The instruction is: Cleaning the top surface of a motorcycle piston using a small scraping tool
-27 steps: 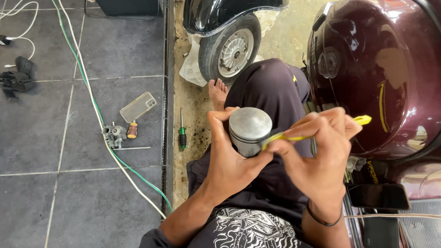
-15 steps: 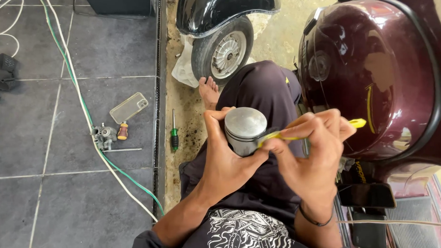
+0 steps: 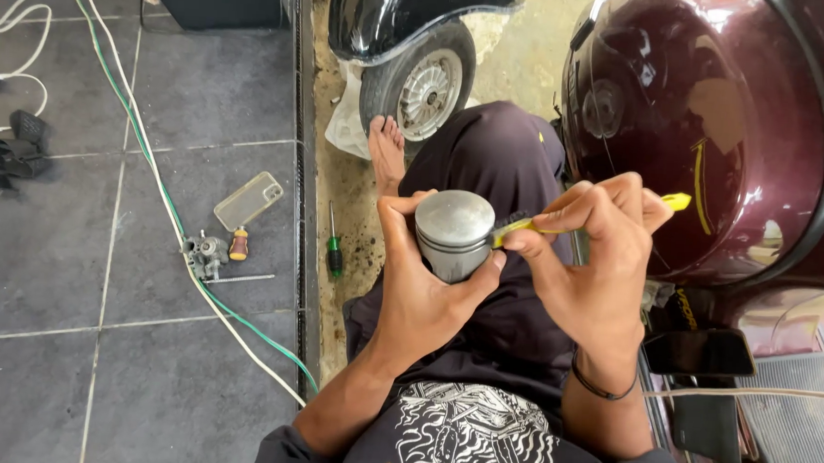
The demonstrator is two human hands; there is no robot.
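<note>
On the grey tiled floor (image 3: 86, 273), matt and smooth with thin pale grout lines, a dark metal channel runs top to bottom and parts the tiles from a strip of rough, stained concrete (image 3: 352, 229). At the right edge of the view stands a maroon scooter body (image 3: 713, 124), glossy and rounded, mirroring the surroundings. At the top edge a black glossy fender curves over a small spoked wheel (image 3: 423, 84) with a rubber tyre. The person sits with dark cloth trousers (image 3: 498, 161) drawn up and a bare foot (image 3: 385, 152) on the concrete. A green hose and white cable (image 3: 154, 192) cross the tiles from the top-left corner toward the channel's lower end. On the tiles beside them lie a clear phone case (image 3: 248, 200), a small grey metal carburettor (image 3: 204, 253) and, on the concrete, a green-handled screwdriver (image 3: 334, 247).

The left hand (image 3: 423, 288) curls its fingers closed around a dull silver piston (image 3: 454, 229), cylindrical with ring grooves, held above the lap. The right hand (image 3: 596, 258) pinches a yellow-handled tool (image 3: 523, 227), its tip against the piston's side.
</note>
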